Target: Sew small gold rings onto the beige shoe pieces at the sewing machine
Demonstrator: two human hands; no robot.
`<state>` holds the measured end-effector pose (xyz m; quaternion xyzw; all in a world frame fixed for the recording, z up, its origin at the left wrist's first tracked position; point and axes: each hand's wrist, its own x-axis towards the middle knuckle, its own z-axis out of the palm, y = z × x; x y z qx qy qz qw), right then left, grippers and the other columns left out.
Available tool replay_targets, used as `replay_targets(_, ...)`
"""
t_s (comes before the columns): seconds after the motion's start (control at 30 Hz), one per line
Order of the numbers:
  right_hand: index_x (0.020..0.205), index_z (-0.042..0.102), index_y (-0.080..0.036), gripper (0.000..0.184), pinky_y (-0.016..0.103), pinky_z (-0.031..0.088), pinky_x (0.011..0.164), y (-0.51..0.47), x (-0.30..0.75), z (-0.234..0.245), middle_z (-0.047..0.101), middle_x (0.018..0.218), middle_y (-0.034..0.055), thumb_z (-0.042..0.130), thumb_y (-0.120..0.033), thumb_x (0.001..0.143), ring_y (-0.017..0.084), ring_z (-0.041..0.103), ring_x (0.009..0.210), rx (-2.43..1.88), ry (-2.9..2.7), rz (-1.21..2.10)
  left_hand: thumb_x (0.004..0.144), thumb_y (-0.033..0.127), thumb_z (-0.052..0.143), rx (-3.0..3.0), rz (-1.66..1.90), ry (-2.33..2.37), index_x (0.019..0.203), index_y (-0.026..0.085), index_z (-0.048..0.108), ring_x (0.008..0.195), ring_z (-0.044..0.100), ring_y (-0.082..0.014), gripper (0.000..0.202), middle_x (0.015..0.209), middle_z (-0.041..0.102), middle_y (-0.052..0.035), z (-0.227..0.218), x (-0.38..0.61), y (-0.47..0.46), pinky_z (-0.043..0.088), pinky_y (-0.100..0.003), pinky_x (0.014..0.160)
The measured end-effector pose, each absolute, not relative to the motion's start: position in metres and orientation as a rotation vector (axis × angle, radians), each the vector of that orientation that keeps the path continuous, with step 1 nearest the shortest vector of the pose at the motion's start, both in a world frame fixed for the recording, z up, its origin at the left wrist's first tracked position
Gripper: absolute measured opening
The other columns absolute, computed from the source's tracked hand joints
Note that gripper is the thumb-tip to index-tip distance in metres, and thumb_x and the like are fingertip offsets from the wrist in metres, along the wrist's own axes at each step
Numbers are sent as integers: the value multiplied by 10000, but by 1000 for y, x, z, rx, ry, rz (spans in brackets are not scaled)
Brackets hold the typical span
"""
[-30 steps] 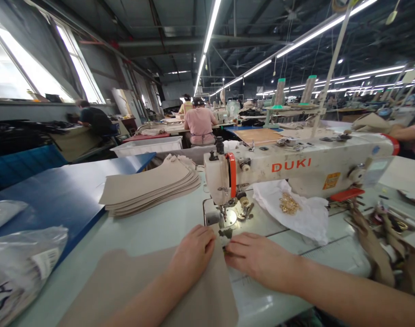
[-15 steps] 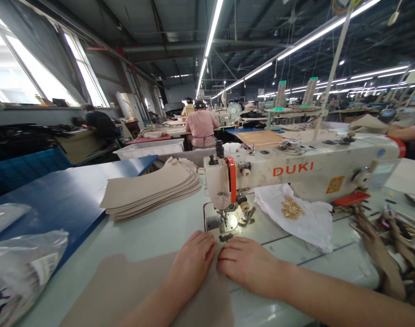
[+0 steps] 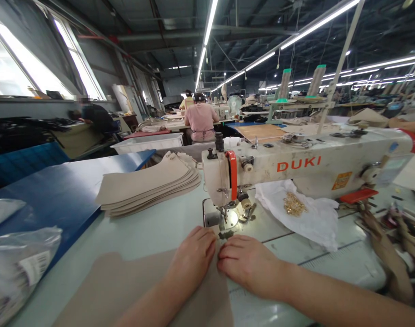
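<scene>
A flat tan fabric panel [image 3: 125,286] lies on the pale green table in front of me. My left hand [image 3: 192,260] rests on its far right corner, fingers together and pressed down. My right hand [image 3: 248,264] lies beside it, fingertips pinching the panel's edge. Both hands sit just short of the presser foot [image 3: 225,223] of a white DUKI sewing machine [image 3: 296,168]. A small dark piece [image 3: 226,235] lies under my fingertips by the needle plate.
A stack of tan cut panels [image 3: 149,184] sits left of the machine, beside a blue board [image 3: 57,190]. A white cloth with gold metal rings [image 3: 294,204] lies under the machine arm. Plastic bags [image 3: 19,263] are at far left, brown straps [image 3: 384,245] at right. Other workers sit behind.
My right hand has slid left until its fingertips meet my left hand at the panel's edge. The view has shifted slightly.
</scene>
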<state>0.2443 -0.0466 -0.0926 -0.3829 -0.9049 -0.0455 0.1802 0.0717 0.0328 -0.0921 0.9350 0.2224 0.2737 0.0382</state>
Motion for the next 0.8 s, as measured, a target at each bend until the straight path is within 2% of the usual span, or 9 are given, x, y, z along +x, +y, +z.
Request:
replay_targets(0.3, 919, 624, -171, 131, 313, 419, 917, -47, 244, -91, 650, 900, 29, 499, -209, 924, 165, 540, 902, -1096, -2558, -136, 908, 123, 448, 2875, 829, 687, 759, 166, 583, 767, 571, -180, 205, 788, 639, -40, -88, 73, 31, 509, -315, 714)
replay_targets(0.5, 894, 619, -171, 87, 333, 432, 859, -45, 243, -82, 625, 892, 39, 551, -224, 898, 189, 526, 874, -1148, -2603, -248, 892, 107, 472, 2873, 736, 695, 795, 163, 595, 789, 582, -188, 167, 815, 645, -40, -86, 70, 29, 522, -327, 733)
replay_targets(0.63, 894, 608, -157, 58, 333, 431, 887, -43, 244, -77, 611, 892, 36, 581, -207, 880, 196, 527, 897, -1163, -2620, -298, 858, 59, 486, 2837, 659, 740, 844, 163, 615, 820, 593, -193, 167, 865, 660, -46, -83, 68, 26, 534, -335, 755)
replay_targets(0.8, 945, 610, -153, 82, 347, 428, 924, -40, 243, -79, 622, 987, 56, 570, -197, 889, 203, 535, 967, -1224, -2604, -278, 847, 61, 469, 2789, 689, 749, 888, 174, 626, 860, 605, -190, 198, 904, 671, -55, -80, 68, 22, 540, -342, 792)
